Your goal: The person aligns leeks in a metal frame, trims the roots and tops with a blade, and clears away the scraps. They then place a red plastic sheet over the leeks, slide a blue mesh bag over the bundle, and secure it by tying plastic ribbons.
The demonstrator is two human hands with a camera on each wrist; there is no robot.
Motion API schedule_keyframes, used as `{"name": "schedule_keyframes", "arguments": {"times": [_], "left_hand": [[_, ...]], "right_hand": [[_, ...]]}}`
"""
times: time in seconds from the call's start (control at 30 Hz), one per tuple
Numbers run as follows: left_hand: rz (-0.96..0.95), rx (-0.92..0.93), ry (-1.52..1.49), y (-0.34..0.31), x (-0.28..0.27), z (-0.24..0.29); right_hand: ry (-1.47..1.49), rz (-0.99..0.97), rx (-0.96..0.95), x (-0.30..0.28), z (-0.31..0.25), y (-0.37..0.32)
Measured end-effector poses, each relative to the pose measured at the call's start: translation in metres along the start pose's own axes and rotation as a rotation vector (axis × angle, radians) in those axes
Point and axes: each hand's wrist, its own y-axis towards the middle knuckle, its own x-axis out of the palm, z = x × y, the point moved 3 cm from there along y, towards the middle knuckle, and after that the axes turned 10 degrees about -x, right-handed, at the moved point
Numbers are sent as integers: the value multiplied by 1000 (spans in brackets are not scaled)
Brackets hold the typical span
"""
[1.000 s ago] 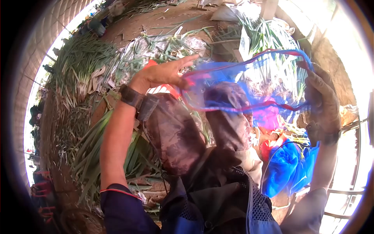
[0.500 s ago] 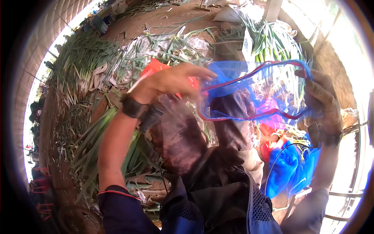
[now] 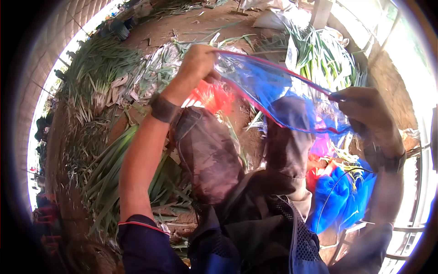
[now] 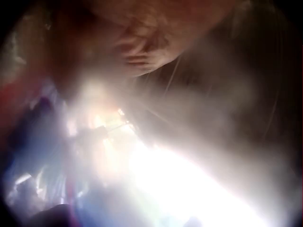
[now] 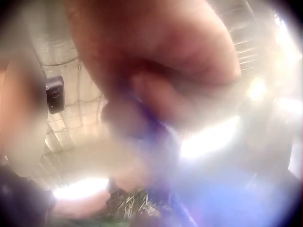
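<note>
In the head view a blue mesh bag (image 3: 260, 80) with a red-edged mouth is stretched between both hands. My left hand (image 3: 197, 66) grips its rim on the left, above the left knee. The right hand (image 3: 367, 109) pinches the other end of the rim with thumb and fingers. The bag hangs over the right knee. In the right wrist view, curled fingers (image 5: 158, 94) close on the blue edge, with glare below. The left wrist view is blurred, showing the left palm (image 4: 147, 42). Below the left hand is red mesh (image 3: 214, 98).
Long green leeks lie in piles: one pile (image 3: 98, 66) far left, another pile (image 3: 324, 59) at the back right. More leaves (image 3: 114, 173) lie by the left leg. A bundle of blue mesh (image 3: 340, 196) sits at the right with red and pink mesh. A white sack (image 3: 273, 20) is at the back.
My left hand has moved up and closed on the bag's rim, where its fingers were extended before. The open loop of the mouth is now pulled taut and narrower. The right hand has turned inward.
</note>
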Motion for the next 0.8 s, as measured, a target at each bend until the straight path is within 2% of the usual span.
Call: {"name": "schedule_keyframes", "arguments": {"times": [0.07, 0.1, 0.13, 0.2, 0.23, 0.27, 0.33, 0.37, 0.47, 0.5, 0.53, 0.57, 0.6, 0.67, 0.7, 0.73, 0.77, 0.8], "left_hand": [[35, -53, -572, -4, -14, 3], [-154, 37, -799, -1, -25, -4], [-146, 38, -799, 11, -32, -12], [40, 78, -898, 28, -46, -18], [129, 67, -984, 26, -53, -18], [135, 64, -982, 27, -56, -17], [354, 171, -1045, 32, -75, -18], [359, 168, -1043, 33, -80, -21], [757, 381, -85, 29, -104, -22], [800, 461, 10, 36, -112, -36], [794, 445, 15, 34, -117, -46], [816, 461, 145, 33, -118, -52], [831, 483, 273, 35, -119, -58], [801, 525, 270, 51, -126, -86], [741, 471, 258, 59, -125, -96], [678, 412, 249, 69, -121, -107], [604, 204, 311, 80, -119, -122], [588, 193, 313, 88, -113, -130]], "right_hand": [[-50, -170, -22, 13, -10, 9], [-148, -228, 59, 18, -19, 15], [-148, -233, 53, 20, -22, 21], [-240, -424, -47, 26, -25, 32], [-297, -443, -111, 29, -29, 39], [-294, -449, -114, 30, -32, 43], [-149, -327, -8, 26, -40, 50], [-96, -284, -18, 26, -47, 53], [-55, -197, -125, 16, -55, 67], [-39, -171, -129, 12, -54, 71], [33, -62, -193, 7, -39, 76], [39, -70, -176, 9, -25, 79], [49, -144, -378, 14, -22, 78], [63, -280, -785, 20, -15, 73], [72, -346, -990, 22, -7, 72], [425, -753, -731, 32, 9, 87], [338, -833, -515, 40, 22, 88], [248, -908, -300, 53, 29, 87]]}}
